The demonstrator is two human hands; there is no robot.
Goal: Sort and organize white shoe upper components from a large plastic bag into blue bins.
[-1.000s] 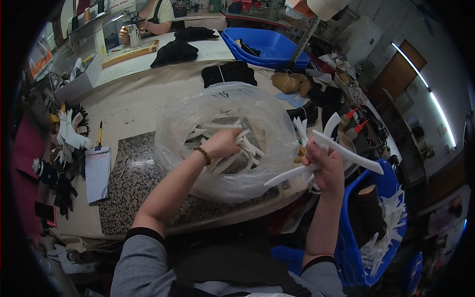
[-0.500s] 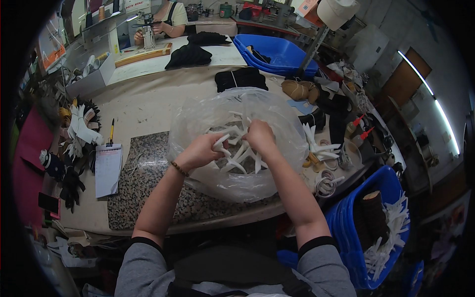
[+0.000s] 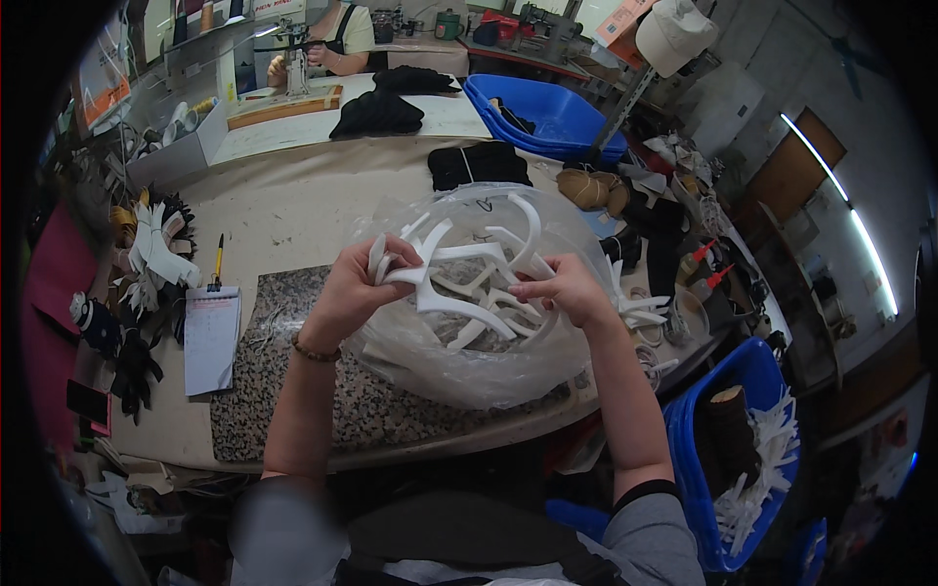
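My left hand (image 3: 354,295) is closed on several white curved strips (image 3: 447,305), their forked ends fanning out to the right over a clear plastic bag (image 3: 459,376). The material of the strips is not plain to see. Opposite it, my right hand (image 3: 578,293) pinches another white curved strip (image 3: 532,227) at the bag's right side. More loose white strips (image 3: 471,332) lie in the open bag beneath both hands. The bag rests partly on a speckled stone slab (image 3: 293,391) on the table.
At left lie a notepad (image 3: 211,342), a pen (image 3: 219,259) and bundled white pieces (image 3: 161,249). A tied black bundle (image 3: 479,164) sits behind the bag. Blue tubs stand at the back (image 3: 557,103) and lower right (image 3: 684,459). Across the table a person works at a sewing machine (image 3: 296,63).
Both hands have risen out of the bag and moved apart, lifting white strips with them. More strips now show spread between the hands.
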